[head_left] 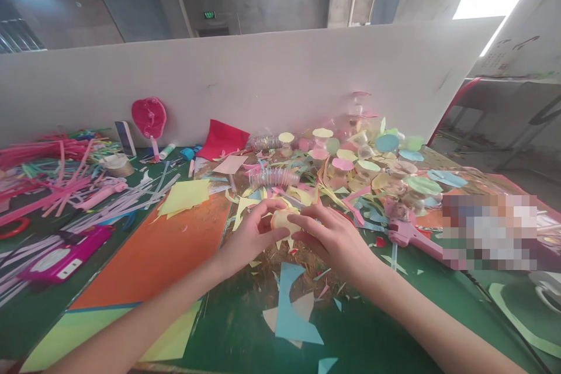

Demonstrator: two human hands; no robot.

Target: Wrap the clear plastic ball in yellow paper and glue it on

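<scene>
A yellow-topped round piece (284, 221) is held just above the middle of the table (236, 339), gripped from both sides. The left hand (252, 236) is closed on its left side, thumb on top. The right hand (335, 239) is closed on its right side, fingertips pressed against it. What lies beneath the yellow top cannot be told.

A stack of clear cups (274, 177) is laid on its side just beyond the hands, among yellow offcuts. A heap of paper-capped cups (372, 158) is noted toward the far right corner. A pink tool (409, 234) lies near the right hand, on its right. An orange sheet (166, 251) is spread left of the hands. Blue scraps (289, 310) lie between the forearms, toward the near edge. Pink strips (52, 187) are piled at the left edge.
</scene>
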